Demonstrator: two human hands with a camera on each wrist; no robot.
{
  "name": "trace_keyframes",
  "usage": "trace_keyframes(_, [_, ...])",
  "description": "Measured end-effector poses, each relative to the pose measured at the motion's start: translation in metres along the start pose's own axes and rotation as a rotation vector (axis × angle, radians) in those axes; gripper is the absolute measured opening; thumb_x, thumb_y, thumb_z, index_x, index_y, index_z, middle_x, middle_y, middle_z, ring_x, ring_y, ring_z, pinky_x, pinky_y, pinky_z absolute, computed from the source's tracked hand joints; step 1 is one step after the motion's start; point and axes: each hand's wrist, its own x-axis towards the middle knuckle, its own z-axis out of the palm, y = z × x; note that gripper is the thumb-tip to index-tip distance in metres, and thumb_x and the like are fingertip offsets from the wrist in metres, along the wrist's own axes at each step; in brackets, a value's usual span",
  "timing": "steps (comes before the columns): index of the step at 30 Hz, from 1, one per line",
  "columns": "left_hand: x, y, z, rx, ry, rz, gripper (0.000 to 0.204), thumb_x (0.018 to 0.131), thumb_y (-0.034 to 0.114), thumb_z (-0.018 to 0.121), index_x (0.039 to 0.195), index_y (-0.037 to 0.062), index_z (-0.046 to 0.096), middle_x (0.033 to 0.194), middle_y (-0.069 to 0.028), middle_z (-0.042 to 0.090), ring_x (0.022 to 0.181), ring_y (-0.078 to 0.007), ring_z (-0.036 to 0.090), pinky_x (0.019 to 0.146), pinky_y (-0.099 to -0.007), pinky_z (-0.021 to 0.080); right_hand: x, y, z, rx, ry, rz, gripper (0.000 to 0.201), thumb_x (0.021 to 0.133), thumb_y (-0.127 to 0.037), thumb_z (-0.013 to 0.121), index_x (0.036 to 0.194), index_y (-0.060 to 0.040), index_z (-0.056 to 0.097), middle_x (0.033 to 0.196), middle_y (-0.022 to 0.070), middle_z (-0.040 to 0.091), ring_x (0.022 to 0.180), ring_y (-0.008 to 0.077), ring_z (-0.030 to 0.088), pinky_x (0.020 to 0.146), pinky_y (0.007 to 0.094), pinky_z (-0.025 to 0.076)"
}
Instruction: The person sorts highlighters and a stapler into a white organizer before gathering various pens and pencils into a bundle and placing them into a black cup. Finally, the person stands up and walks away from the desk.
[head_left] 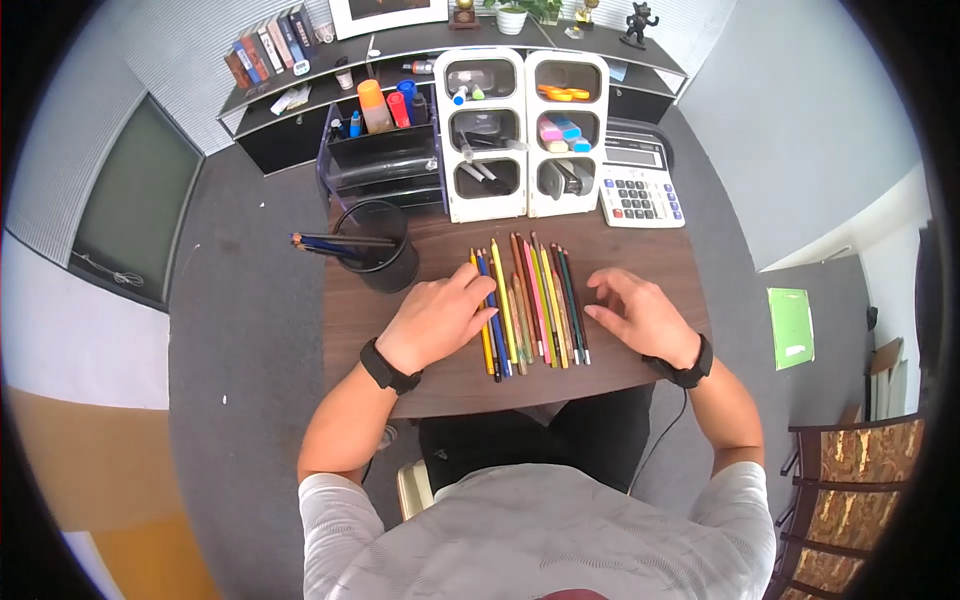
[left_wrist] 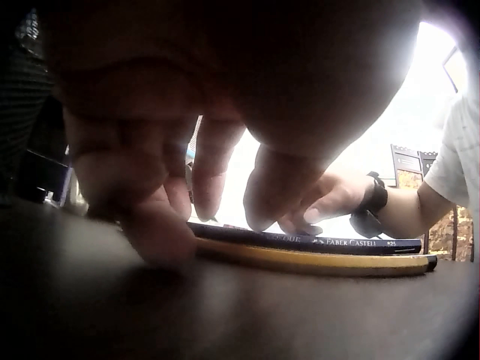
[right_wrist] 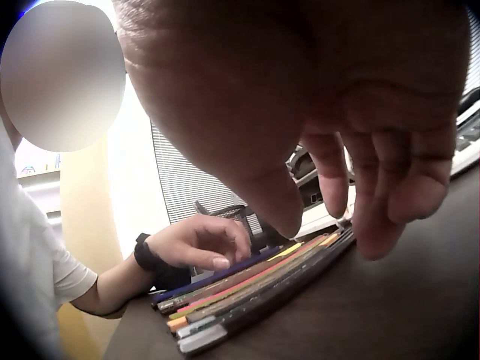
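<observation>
Colored pencils (head_left: 540,310) lie side by side on the brown table (head_left: 440,390), roughly parallel, pointing away from the body. The left hand (head_left: 440,310) is at the row's left end, its fingers touching the yellow and blue pencils there; in the left wrist view a dark blue pencil (left_wrist: 352,244) and a yellow pencil (left_wrist: 337,261) lie by its fingertips. The right hand (head_left: 640,315) is held just right of the dark green pencils, fingers loosely bent and holding nothing. In the right wrist view its fingers hang beside the row's dark outer pencil (right_wrist: 262,304).
A black mesh cup (head_left: 385,250) with a few pencils leaning in it stands at the left. Behind the row are a dark organizer (head_left: 385,160) with markers, white compartment units (head_left: 490,205) with stationery, and a calculator (head_left: 640,200) at the right.
</observation>
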Motion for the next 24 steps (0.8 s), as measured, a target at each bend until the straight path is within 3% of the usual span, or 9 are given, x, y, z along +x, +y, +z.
trace_keyframes(2, [0.001, 0.000, 0.001, 0.026, -0.006, 0.006, 0.025, 0.098, 0.023, 0.072, 0.115, 0.0069, 0.063, 0.105, -0.0136, 0.060, 0.082, -0.0367, 0.071, 0.071, -0.0472, 0.058, -0.001, -0.004, 0.007, 0.022, -0.023, 0.000, 0.040, 0.094, -0.019, 0.078, 0.128, -0.0043, 0.061, 0.102, 0.0178, 0.069, 0.084, 0.0334, 0.071, 0.076, 0.0426, 0.058])
trace_keyframes(9, [0.001, 0.002, 0.002, 0.082, -0.002, 0.034, 0.024, 0.097, 0.022, 0.072, 0.114, 0.0069, 0.065, 0.098, -0.0126, 0.064, 0.083, -0.0357, 0.072, 0.071, -0.0461, 0.058, 0.007, -0.013, 0.029, -0.098, -0.012, -0.048, 0.053, 0.094, -0.027, 0.076, 0.135, -0.0041, 0.052, 0.114, 0.0231, 0.063, 0.108, 0.0437, 0.065, 0.093, 0.0513, 0.053])
trace_keyframes(18, [0.000, 0.003, 0.001, 0.058, -0.002, 0.042, 0.024, 0.097, 0.022, 0.072, 0.115, 0.0069, 0.067, 0.099, -0.0129, 0.067, 0.085, -0.0359, 0.072, 0.073, -0.0461, 0.058, 0.006, -0.008, 0.033, -0.150, 0.057, -0.045, 0.055, 0.090, -0.016, 0.070, 0.138, -0.0006, 0.049, 0.116, 0.0256, 0.060, 0.112, 0.0464, 0.062, 0.097, 0.0522, 0.052])
trace_keyframes(21, [0.000, 0.004, 0.000, 0.060, -0.005, 0.039, 0.025, 0.097, 0.022, 0.073, 0.115, 0.0069, 0.067, 0.099, -0.0126, 0.067, 0.085, -0.0358, 0.072, 0.073, -0.0460, 0.058, 0.007, 0.005, 0.037, -0.245, 0.163, -0.087, 0.059, 0.086, -0.012, 0.069, 0.140, 0.0006, 0.048, 0.116, 0.0253, 0.060, 0.113, 0.0461, 0.062, 0.097, 0.0530, 0.053])
trace_keyframes(24, [0.001, 0.004, 0.000, 0.062, -0.007, 0.043, 0.025, 0.096, 0.022, 0.073, 0.115, 0.0068, 0.067, 0.099, -0.0126, 0.067, 0.086, -0.0356, 0.072, 0.073, -0.0458, 0.058, 0.009, 0.005, 0.035, -0.320, 0.179, -0.022, 0.061, 0.084, -0.010, 0.068, 0.140, 0.0019, 0.048, 0.116, 0.0247, 0.061, 0.113, 0.0453, 0.062, 0.096, 0.0533, 0.055])
